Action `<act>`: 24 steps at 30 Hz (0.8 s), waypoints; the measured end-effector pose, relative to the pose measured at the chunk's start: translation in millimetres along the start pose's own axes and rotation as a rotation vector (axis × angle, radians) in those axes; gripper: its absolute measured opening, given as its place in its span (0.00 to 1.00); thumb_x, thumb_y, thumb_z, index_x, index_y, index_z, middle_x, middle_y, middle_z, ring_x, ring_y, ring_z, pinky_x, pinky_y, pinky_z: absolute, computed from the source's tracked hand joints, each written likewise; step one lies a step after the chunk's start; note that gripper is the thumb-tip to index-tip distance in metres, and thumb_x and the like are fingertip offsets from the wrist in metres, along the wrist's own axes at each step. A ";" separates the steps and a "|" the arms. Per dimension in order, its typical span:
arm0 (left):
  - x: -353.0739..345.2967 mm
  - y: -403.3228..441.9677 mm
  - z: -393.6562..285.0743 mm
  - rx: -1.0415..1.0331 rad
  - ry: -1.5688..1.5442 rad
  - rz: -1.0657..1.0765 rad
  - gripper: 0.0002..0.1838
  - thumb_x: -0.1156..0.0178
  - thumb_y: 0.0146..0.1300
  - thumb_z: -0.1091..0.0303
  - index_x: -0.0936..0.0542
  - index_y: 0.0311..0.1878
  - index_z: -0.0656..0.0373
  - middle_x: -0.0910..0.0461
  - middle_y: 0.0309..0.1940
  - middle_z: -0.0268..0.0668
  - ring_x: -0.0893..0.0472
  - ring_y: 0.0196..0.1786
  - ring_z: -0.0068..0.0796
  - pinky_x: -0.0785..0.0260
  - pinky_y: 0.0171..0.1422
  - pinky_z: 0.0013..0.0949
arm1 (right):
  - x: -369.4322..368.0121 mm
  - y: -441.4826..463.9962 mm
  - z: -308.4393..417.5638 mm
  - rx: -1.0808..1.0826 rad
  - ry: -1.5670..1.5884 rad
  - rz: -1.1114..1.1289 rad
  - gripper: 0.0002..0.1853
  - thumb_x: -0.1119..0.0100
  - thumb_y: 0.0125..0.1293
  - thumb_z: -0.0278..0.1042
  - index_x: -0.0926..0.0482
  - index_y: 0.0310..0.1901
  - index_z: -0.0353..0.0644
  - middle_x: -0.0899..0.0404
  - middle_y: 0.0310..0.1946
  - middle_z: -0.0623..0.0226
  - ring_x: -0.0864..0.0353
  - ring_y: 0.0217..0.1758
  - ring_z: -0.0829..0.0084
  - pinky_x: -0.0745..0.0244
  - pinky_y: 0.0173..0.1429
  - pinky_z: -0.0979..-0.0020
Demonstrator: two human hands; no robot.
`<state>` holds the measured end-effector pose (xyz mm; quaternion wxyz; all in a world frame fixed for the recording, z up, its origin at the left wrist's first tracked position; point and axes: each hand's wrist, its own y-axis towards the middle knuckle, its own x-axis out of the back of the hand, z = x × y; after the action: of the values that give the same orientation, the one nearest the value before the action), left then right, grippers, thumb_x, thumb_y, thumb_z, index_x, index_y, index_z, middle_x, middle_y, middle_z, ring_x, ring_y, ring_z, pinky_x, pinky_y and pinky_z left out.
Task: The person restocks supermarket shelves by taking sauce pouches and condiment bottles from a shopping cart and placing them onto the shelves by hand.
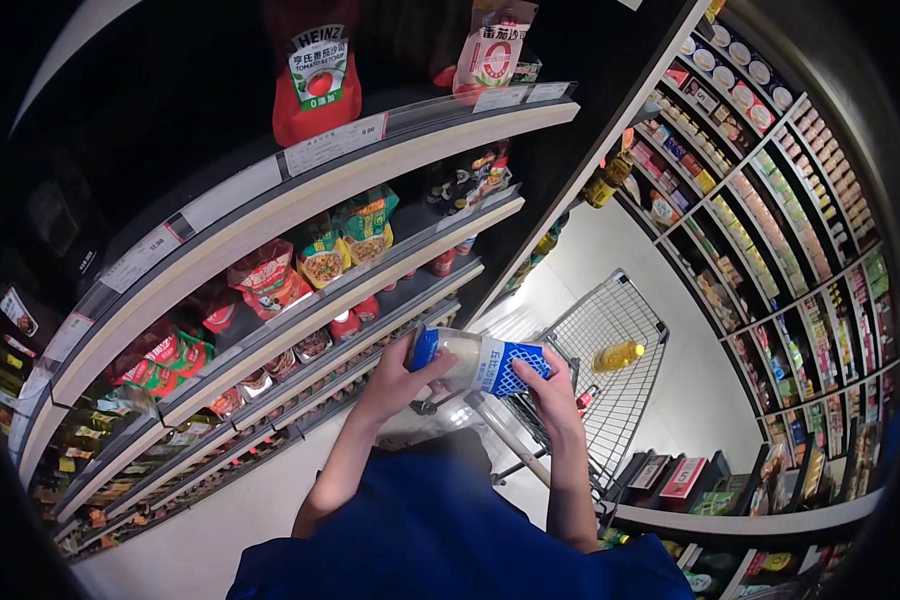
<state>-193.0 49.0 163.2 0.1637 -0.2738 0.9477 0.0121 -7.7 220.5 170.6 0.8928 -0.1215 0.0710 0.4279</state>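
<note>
A clear bottle with a blue cap and a blue-and-white label (485, 364) lies sideways between my two hands, its cap pointing left. My left hand (410, 372) is wrapped round the cap end. At the label end, my right hand (552, 388) grips the base, thumb on the blue lattice pattern. Beyond my right hand stands a wire shopping cart (610, 330), with a bottle of yellow oil (618, 356) and a small red-capped bottle (587, 398) in it.
Shelves (320, 185) rise at the left, with a red ketchup bottle (315, 75), a white-and-red pouch (495, 48) and green and yellow packets (368, 228). More stocked shelves (770, 190) curve along the right. Pale floor (595, 250) shows between them.
</note>
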 end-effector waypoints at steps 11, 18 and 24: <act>-10.5 3.3 11.3 0.065 -0.106 0.044 0.18 0.31 0.67 0.67 0.24 0.54 0.64 0.20 0.38 0.33 0.17 0.32 0.21 0.22 0.34 0.24 | 0.1 -28.5 -6.0 0.021 -0.103 -0.166 0.15 0.36 0.73 0.36 0.16 0.51 0.33 0.14 0.39 0.72 0.19 0.42 0.84 0.25 0.52 0.78; -2.4 6.7 24.0 0.096 -0.064 0.098 0.18 0.32 0.67 0.67 0.24 0.56 0.63 0.18 0.39 0.33 0.17 0.31 0.21 0.23 0.29 0.25 | 1.6 -48.8 -1.9 -0.132 -0.301 -0.015 0.20 0.36 0.73 0.39 0.19 0.59 0.34 0.14 0.45 0.70 0.19 0.47 0.82 0.24 0.55 0.76; 8.5 0.6 15.3 0.151 -0.014 0.149 0.19 0.29 0.65 0.65 0.22 0.54 0.63 0.18 0.38 0.33 0.17 0.32 0.20 0.24 0.25 0.24 | -3.7 -47.1 -5.8 -0.256 -0.457 0.299 0.28 0.35 0.73 0.48 0.24 0.65 0.35 0.16 0.47 0.68 0.20 0.46 0.82 0.22 0.53 0.76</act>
<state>-195.5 46.8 146.0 0.1891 -0.1892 0.9625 -0.0455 26.6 187.7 173.2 0.7902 -0.1216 -0.1693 0.5763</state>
